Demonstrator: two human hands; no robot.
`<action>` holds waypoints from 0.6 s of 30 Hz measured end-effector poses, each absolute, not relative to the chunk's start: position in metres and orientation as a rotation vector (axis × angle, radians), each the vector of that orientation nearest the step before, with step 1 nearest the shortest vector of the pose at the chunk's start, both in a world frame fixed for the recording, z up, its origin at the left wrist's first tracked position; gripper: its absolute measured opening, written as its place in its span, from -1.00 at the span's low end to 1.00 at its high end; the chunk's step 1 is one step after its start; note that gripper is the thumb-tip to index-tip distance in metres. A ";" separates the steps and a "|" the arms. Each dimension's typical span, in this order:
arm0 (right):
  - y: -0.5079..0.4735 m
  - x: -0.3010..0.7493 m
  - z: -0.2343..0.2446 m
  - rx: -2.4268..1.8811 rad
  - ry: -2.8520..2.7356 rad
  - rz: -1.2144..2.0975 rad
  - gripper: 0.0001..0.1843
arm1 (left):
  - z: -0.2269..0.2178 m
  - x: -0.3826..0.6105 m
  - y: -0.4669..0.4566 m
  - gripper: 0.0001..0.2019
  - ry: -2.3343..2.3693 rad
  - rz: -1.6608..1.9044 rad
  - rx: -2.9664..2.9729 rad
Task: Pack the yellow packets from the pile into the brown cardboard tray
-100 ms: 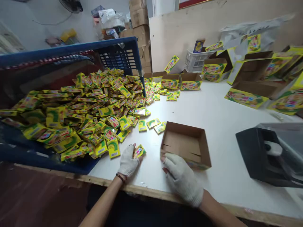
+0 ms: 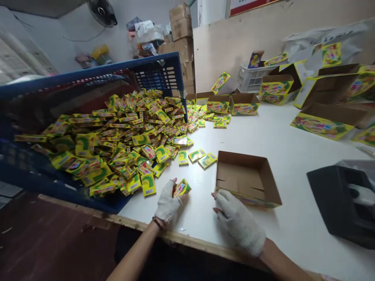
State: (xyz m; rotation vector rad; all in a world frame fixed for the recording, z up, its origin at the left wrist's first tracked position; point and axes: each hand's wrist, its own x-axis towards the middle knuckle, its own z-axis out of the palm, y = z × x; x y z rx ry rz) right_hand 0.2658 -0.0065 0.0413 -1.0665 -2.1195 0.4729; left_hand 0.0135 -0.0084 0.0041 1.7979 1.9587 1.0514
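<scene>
Both my hands wear white knit gloves with the fingertips cut off. My left hand is closed round a few small yellow-green packets at the table's near edge. My right hand rests on the white table with its fingers curled against the near wall of an empty open cardboard box. Left of both hands a large heap of the same yellow packets spills out of a tipped blue plastic crate onto the table. A few loose packets lie between the heap and the box.
Several printed open cartons line the back wall, and larger ones stand at the far right. A white basket sits by the wall. A black device occupies the near right. Cardboard boxes are stacked behind the crate.
The view has shifted, so everything sits a little further right and lower in the picture. Neither hand has visibly changed its grip or its place on the table.
</scene>
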 end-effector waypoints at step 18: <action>-0.004 0.255 -0.031 -1.351 -1.975 1.091 -0.35 | 0.092 -0.030 0.135 -0.39 2.396 0.743 1.617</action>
